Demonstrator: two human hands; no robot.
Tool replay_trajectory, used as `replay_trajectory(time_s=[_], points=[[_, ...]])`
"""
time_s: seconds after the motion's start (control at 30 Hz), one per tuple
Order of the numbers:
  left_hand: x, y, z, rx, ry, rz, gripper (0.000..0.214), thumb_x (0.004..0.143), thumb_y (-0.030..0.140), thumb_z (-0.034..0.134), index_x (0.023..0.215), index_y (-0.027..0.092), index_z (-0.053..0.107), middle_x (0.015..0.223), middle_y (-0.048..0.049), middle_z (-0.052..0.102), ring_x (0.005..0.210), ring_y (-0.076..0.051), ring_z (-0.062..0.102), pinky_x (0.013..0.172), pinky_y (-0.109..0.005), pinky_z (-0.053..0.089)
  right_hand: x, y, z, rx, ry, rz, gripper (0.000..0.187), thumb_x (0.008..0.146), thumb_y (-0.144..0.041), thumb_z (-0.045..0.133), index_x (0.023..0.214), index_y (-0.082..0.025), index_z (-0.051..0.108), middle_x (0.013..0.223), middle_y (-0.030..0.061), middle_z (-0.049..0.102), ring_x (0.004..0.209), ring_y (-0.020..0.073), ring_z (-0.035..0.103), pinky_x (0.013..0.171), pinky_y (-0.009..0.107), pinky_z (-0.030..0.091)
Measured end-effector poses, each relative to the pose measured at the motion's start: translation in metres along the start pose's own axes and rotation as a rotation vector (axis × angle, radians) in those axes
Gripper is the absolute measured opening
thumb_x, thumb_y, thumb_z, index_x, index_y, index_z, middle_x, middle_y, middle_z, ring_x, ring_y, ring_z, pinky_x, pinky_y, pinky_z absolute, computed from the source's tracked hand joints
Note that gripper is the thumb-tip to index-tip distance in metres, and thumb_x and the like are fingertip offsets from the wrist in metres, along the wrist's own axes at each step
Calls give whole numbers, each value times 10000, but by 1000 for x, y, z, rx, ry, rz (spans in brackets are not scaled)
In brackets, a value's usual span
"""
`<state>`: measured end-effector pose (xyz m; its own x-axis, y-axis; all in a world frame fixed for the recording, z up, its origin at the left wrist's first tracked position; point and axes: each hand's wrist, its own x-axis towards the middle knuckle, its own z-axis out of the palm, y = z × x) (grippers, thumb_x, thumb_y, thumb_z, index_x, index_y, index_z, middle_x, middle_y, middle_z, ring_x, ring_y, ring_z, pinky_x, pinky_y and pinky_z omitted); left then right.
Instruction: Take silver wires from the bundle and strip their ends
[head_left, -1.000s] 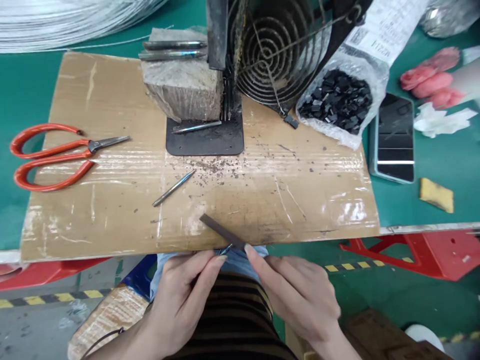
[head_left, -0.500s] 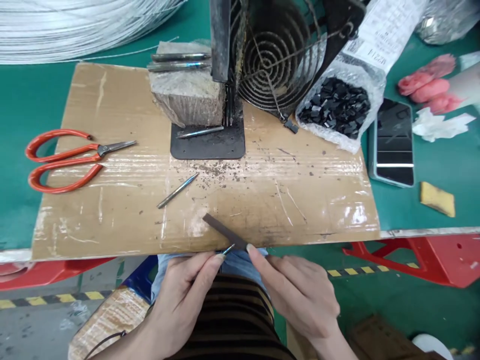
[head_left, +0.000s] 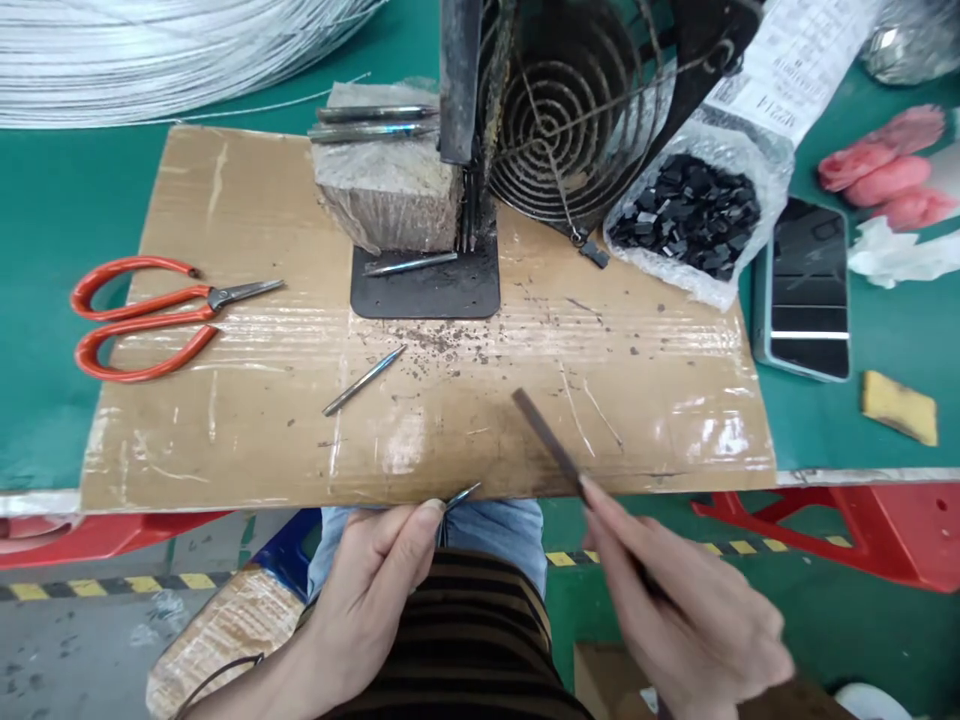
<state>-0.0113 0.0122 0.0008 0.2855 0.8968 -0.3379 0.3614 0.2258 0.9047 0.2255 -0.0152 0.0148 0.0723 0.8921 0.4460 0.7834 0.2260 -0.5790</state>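
Observation:
My left hand (head_left: 382,590) is closed around a slim pointed metal rod (head_left: 463,493), which looks like a soldering iron tip. The point sticks out past my thumb at the table's front edge. In my right hand (head_left: 686,600), fingers wrap round a dark flat file (head_left: 551,435). Its far end slants up and left over the cardboard, apart from the rod's point. A similar loose rod (head_left: 364,381) lies on the cardboard ahead of my left hand. Another rod (head_left: 411,265) rests on the black base plate (head_left: 427,297).
Orange-handled scissors (head_left: 172,318) lie at left on the cardboard (head_left: 247,430). A wrapped block (head_left: 386,195) bears more rods, beside a black fan (head_left: 570,130). To the right are a bag of small black pieces (head_left: 694,220), a phone (head_left: 806,290) and a yellow sponge (head_left: 898,407).
My right hand has drawn the file away to the right, off the rod's point, and the file stands steeper. My left hand has stayed nearly in place. The view has shifted slightly.

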Motion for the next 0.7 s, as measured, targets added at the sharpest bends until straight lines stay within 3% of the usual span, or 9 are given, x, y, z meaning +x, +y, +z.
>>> replay_trajectory(time_s=[0.1, 0.2, 0.3, 0.4, 0.5, 0.57, 0.63, 0.7], points=[[1, -2, 1, -13, 1, 1, 571, 1124, 413, 337, 595, 216, 418, 538, 31, 409, 506, -123, 400, 512, -268, 372, 4, 8, -15, -160, 98, 89, 550, 902, -62, 812, 1355, -361, 726, 751, -46, 806, 435, 137, 607, 494, 310, 504], [1, -1, 1, -6, -2, 22, 586, 1129, 396, 311, 580, 215, 409, 519, 29, 402, 492, -123, 396, 501, -269, 357, 20, 23, -19, -389, 93, -68, 525, 872, -65, 853, 1329, -301, 745, 750, -45, 816, 437, 123, 607, 529, 312, 475], [-2, 2, -3, 18, -9, 71, 578, 1129, 360, 307, 581, 211, 413, 519, 30, 413, 486, -119, 409, 496, -263, 348, 44, 33, -15, -499, 60, -234, 360, 894, -85, 839, 1229, -202, 778, 773, -12, 813, 524, 129, 665, 536, 314, 440], [-7, 9, -16, 151, -15, 207, 528, 1123, 275, 324, 609, 208, 426, 543, 39, 449, 485, -102, 457, 498, -240, 356, 62, 29, -11, -449, -8, -251, 208, 944, -136, 786, 1149, -175, 797, 896, 35, 807, 713, 180, 701, 631, 311, 485], [-7, 25, -38, 381, -51, 448, 422, 1109, 209, 358, 702, 219, 469, 596, 46, 510, 524, -107, 534, 557, -237, 407, 69, 7, -12, -113, -28, -167, 158, 964, -120, 736, 1098, -178, 796, 963, 53, 794, 803, 192, 672, 750, 318, 533], [-2, 39, -54, 505, -139, 623, 382, 1119, 229, 365, 748, 225, 455, 614, 49, 520, 541, -117, 546, 576, -258, 410, 70, -13, -13, 303, -209, 26, 115, 990, -138, 698, 1058, -190, 776, 904, 25, 780, 766, 150, 670, 713, 264, 542], [6, 54, -66, 619, -264, 769, 388, 1132, 271, 367, 749, 224, 416, 616, 54, 519, 532, -118, 531, 566, -275, 387, 73, -30, -11, 735, -575, 303, 58, 999, -230, 707, 974, -182, 729, 805, -4, 739, 664, 109, 639, 605, 206, 512], [14, 68, -74, 720, -391, 856, 390, 1132, 307, 394, 752, 222, 425, 624, 57, 534, 538, -120, 541, 578, -287, 385, 77, -41, -4, 1046, -908, 512, 204, 941, -327, 783, 891, -168, 664, 710, -31, 670, 574, 81, 578, 528, 170, 472]])
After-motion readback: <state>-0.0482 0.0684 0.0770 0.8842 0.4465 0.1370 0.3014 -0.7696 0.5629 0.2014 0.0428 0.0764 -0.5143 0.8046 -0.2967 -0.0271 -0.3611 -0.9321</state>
